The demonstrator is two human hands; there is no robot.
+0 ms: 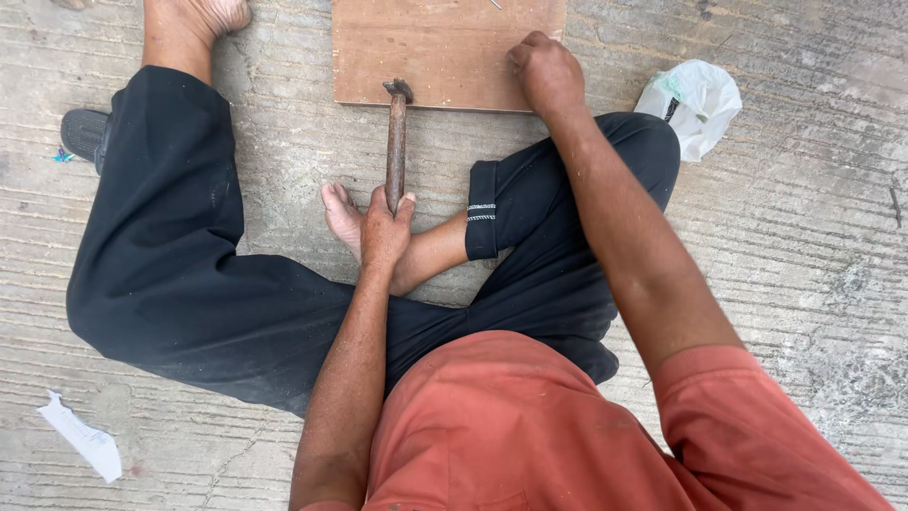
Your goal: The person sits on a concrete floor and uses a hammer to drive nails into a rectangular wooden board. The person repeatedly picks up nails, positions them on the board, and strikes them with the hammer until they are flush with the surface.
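My left hand (383, 232) grips the wooden handle of a hammer (395, 142). Its rusty metal head rests on the near edge of a flat brown wooden board (426, 52) lying on the concrete floor. My right hand (547, 74) sits on the board's near right corner with its fingers curled into a fist. Whether anything is pinched inside the fist is hidden. I sit on the ground with my legs in black trousers folded, one bare foot (345, 218) just under the hammer hand.
A crumpled white plastic bag (695, 104) lies to the right of my knee. A torn scrap of white paper (83, 437) lies at the lower left. A black sandal (85, 134) shows at the left. A small nail (495, 4) lies on the board's far edge.
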